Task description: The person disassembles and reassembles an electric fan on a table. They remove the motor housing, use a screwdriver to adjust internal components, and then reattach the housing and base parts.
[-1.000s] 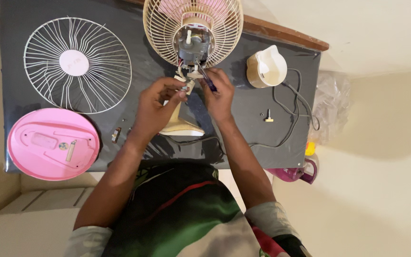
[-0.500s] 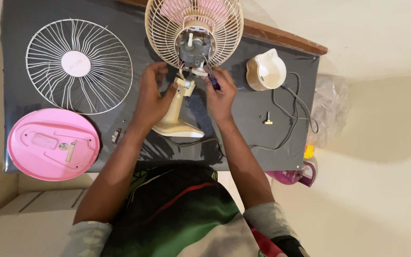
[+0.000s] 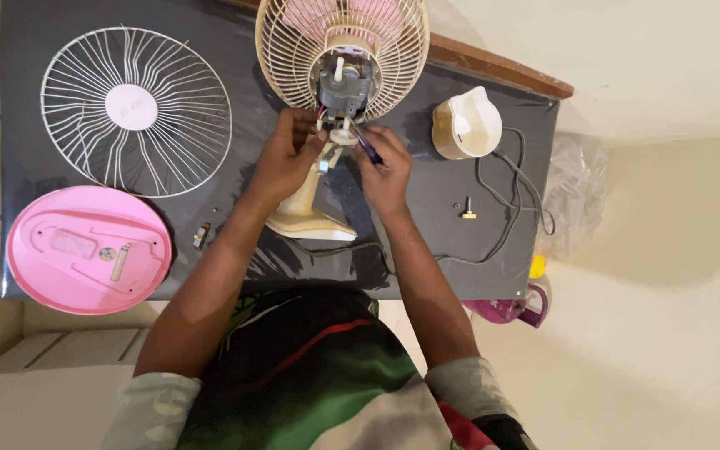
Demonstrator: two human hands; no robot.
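A cream table fan stands on the dark table (image 3: pixel 60 25), its rear wire guard (image 3: pixel 343 42) and bare grey motor (image 3: pixel 342 83) facing up. My left hand (image 3: pixel 287 158) grips the fan's cream neck and stand (image 3: pixel 310 208) just below the motor. My right hand (image 3: pixel 383 171) is closed on a thin dark tool like a screwdriver (image 3: pixel 366 147), its tip at the joint under the motor.
A white front fan guard (image 3: pixel 135 110) lies at the left. A pink round base plate (image 3: pixel 89 250) sits at the near left. A cream motor cover (image 3: pixel 464 125), a small bolt (image 3: pixel 467 208) and a dark cable (image 3: pixel 502 208) lie at the right. A small part (image 3: pixel 202 237) lies near the stand.
Both hands have shifted up from the stand toward the joint under the motor. The camera has drifted slightly, with the fan sitting a little higher in view.
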